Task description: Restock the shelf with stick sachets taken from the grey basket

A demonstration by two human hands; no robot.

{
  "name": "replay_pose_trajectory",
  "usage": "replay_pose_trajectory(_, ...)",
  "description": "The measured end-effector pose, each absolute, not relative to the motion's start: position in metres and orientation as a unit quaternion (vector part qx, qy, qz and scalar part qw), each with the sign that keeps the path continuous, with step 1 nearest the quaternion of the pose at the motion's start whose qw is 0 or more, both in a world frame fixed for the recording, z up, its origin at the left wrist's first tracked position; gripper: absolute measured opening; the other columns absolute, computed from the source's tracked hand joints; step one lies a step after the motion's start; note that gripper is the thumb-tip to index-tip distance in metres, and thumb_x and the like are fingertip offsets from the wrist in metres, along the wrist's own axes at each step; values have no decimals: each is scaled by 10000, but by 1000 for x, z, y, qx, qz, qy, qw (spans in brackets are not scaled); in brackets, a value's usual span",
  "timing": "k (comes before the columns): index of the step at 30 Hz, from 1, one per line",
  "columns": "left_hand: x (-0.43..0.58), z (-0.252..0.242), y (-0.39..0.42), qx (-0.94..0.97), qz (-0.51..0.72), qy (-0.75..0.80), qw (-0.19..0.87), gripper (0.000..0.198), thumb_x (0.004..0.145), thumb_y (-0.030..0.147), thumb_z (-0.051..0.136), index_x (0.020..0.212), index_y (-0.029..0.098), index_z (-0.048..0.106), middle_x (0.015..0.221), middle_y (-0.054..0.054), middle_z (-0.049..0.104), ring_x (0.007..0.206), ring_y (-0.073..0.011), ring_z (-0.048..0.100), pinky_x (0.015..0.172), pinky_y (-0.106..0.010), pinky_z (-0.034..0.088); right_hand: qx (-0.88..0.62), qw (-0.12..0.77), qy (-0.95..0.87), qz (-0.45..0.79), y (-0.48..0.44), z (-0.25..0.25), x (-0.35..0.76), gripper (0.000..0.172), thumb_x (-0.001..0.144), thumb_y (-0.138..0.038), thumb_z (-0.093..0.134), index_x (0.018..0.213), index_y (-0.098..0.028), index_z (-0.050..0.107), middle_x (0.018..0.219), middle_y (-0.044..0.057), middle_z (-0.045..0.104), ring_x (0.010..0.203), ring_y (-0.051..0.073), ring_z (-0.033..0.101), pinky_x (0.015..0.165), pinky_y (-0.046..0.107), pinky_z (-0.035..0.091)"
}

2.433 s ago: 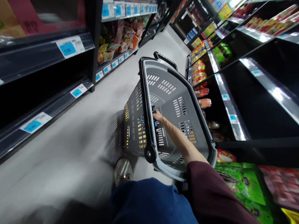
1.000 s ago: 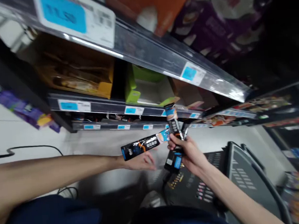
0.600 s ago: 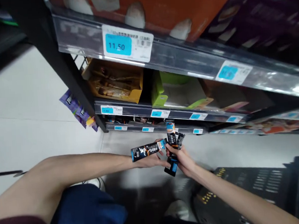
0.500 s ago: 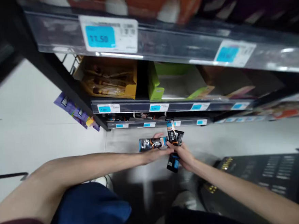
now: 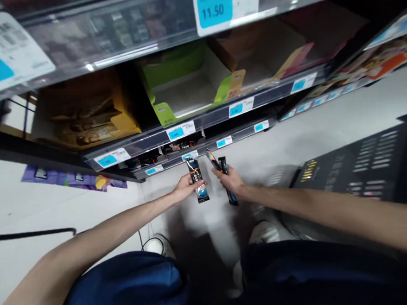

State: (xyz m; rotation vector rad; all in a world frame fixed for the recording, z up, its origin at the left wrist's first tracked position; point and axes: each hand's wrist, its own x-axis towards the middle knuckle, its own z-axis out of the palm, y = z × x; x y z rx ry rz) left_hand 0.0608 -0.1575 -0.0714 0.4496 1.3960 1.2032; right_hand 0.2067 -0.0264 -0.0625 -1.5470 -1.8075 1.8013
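Observation:
My left hand (image 5: 187,187) grips a black snack packet (image 5: 197,178) with blue and orange print, held upright near the lowest shelf. Just to its right, my right hand (image 5: 230,181) is closed around a couple of similar dark packets (image 5: 222,163), whose ends stick out above and below the fingers. A gap separates the two hands. Similar dark packets (image 5: 180,146) lie in boxes on the bottom shelf, partly hidden under the shelf above.
Above stand a yellow box (image 5: 125,123) of wrapped snacks and a green box (image 5: 166,114). Price tags (image 5: 112,158) line the shelf edges. Purple packets (image 5: 74,177) hang at the left. A dark crate (image 5: 351,170) stands on the floor at right.
My hands have moved apart. The packet in my left hand has turned from lying sideways to upright, and the right hand's packets have turned edge-on. The view has shifted and tilted.

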Motion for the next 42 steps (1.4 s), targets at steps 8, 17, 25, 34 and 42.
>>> replay_pose_trajectory(8, 68, -75, -159, 212, 421, 564, 678, 577, 725, 628, 718, 967, 121, 590, 910, -137, 749, 754, -184, 684, 670, -286, 488, -451, 55, -610, 649, -11, -50, 186, 328, 656, -311, 817, 730, -191, 521, 628, -41, 515, 495, 81, 429, 409, 225, 371)
replay_pose_trajectory(17, 74, -87, -163, 246, 382, 550, 701, 537, 546, 305, 906, 953, 136, 599, 882, -56, 723, 859, -185, 687, 765, -298, 517, -493, 96, -603, 620, -17, -64, 195, 244, 716, -163, 732, 671, -187, 493, 562, -47, 504, 460, 75, 443, 423, 219, 393)
replay_pose_trajectory(25, 74, -96, -169, 220, 367, 576, 697, 463, 534, 316, 908, 851, 121, 632, 775, -25, 716, 748, -147, 674, 729, -281, 528, -485, 70, -557, 671, -23, -52, 196, 281, 691, -237, 789, 662, -173, 517, 547, -47, 523, 453, 69, 455, 409, 198, 387)
replay_pose_trajectory(34, 82, -81, -164, 183, 384, 547, 721, 526, 710, 577, 758, 963, 129, 655, 810, -73, 717, 801, -201, 701, 783, -367, 544, -471, 48, -539, 697, -42, -43, 205, 167, 709, -145, 760, 754, -127, 600, 632, -3, 618, 467, 64, 456, 419, 200, 392)
replay_pose_trajectory(42, 76, -79, -159, 205, 398, 570, 689, 548, 661, 613, 773, 873, 114, 693, 787, -88, 727, 762, -206, 696, 780, -366, 540, -479, 64, -517, 707, -38, -53, 204, 201, 802, -281, 714, 739, -151, 576, 530, -29, 551, 430, 87, 480, 397, 208, 394)
